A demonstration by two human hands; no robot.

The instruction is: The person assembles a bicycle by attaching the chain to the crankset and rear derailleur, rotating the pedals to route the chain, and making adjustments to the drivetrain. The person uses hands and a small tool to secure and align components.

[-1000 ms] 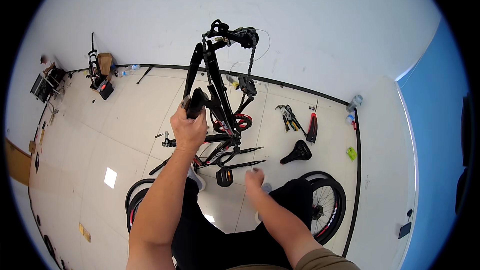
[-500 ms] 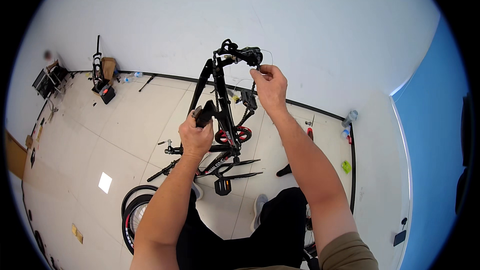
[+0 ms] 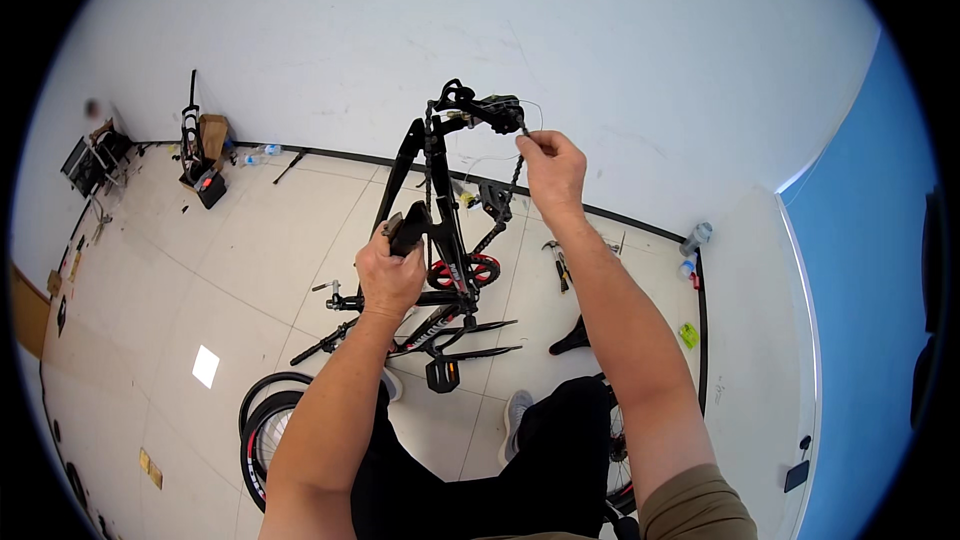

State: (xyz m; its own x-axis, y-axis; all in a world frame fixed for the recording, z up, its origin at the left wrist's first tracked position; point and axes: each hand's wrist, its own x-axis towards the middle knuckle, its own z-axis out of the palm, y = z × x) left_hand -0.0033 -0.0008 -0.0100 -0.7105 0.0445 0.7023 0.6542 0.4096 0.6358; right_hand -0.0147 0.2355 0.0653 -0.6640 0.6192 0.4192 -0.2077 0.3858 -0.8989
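Observation:
An upside-down-looking black bicycle frame (image 3: 407, 162) stands before me, without wheels. My left hand (image 3: 392, 278) is closed around a black, open-ended part of it. Higher up and to the right, my right hand (image 3: 556, 176) pinches the bicycle chain (image 3: 517, 178) between thumb and fingers, just below the rear derailleur (image 3: 502, 113). A thin loose cable (image 3: 541, 110) curves beside the derailleur. Down from there, the chain leads toward the red and black chainring (image 3: 484, 271). One pedal (image 3: 492, 201) sits near the chain, another pedal (image 3: 443, 375) nearer my feet.
Bicycle wheels (image 3: 252, 445) lie at the lower left. Right of the frame are a hammer (image 3: 557, 258) and a black saddle (image 3: 571, 338). A bottle (image 3: 697, 237) stands by the right wall. A carton (image 3: 214, 135) and a dark box (image 3: 208, 190) are at the back left.
My right hand has shifted slightly right, and the chain it pinches slants outward more. A hammer now shows beside my right forearm. My left hand keeps its hold.

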